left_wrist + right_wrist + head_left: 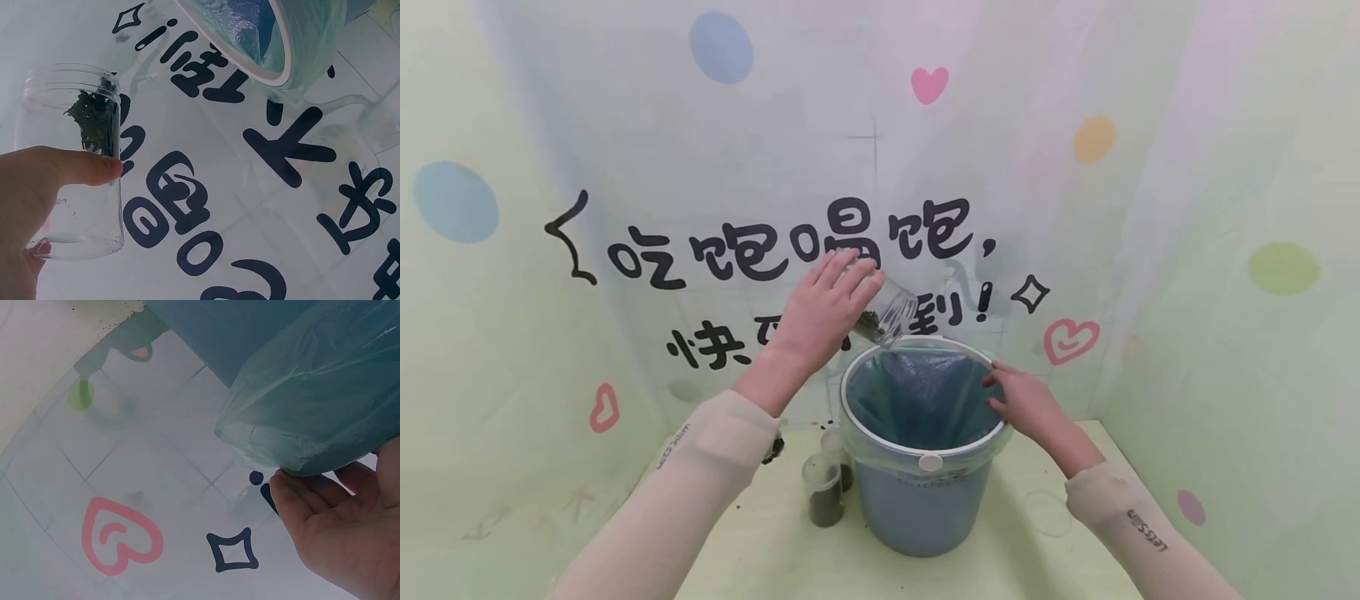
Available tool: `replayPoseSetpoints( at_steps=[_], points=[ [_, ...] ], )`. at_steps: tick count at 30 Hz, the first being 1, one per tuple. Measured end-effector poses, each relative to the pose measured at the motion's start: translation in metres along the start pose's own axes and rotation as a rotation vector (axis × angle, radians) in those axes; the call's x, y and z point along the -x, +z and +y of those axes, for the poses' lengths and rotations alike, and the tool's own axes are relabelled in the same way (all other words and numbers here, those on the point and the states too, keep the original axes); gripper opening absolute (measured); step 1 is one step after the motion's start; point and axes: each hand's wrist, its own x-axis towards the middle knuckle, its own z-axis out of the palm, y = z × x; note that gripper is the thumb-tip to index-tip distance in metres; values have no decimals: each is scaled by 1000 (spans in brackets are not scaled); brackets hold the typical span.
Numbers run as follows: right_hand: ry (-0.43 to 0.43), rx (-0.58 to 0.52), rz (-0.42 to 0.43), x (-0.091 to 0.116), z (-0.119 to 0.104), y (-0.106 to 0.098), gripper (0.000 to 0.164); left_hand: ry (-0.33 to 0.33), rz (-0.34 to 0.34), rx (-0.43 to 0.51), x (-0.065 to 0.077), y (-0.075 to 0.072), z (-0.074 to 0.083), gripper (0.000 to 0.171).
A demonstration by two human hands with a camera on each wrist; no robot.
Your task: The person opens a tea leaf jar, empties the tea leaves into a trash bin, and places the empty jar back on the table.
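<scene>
My left hand (831, 304) grips a clear jar (900, 307) tilted on its side, its mouth above the left part of a blue trash can (917, 512). A clump of dark green leafy bits (95, 122) clings near the jar's mouth, with the thumb across the glass just below it. Inside the can hangs a translucent green bag (925, 392), folded over the white rim. On the can's right side, my right hand (1033, 404) holds the rim and bag, fingertips against the bag's outside in the right wrist view; the thumb's tip is hidden there.
Left of the can stand a clear jar with dark contents (825, 496) and a second jar (835, 446) partly behind it. A dark object (775, 450) shows beside my left sleeve. A clear round lid (1048, 512) lies right of the can. Printed walls enclose the table.
</scene>
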Motion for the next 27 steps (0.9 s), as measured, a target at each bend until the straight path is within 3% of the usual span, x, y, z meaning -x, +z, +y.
replayPoseSetpoints(
  at_steps=[12,21,27],
  points=[
    [-2,20,1,9,6,-1,21,23,32,-47,-4,1,6,69],
    [10,12,-5,9,4,-2,21,118,128,-152,-5,2,5,66],
    [6,15,-9,8,2,-3,21,162,76,-162,-1,3,6,73]
  ],
)
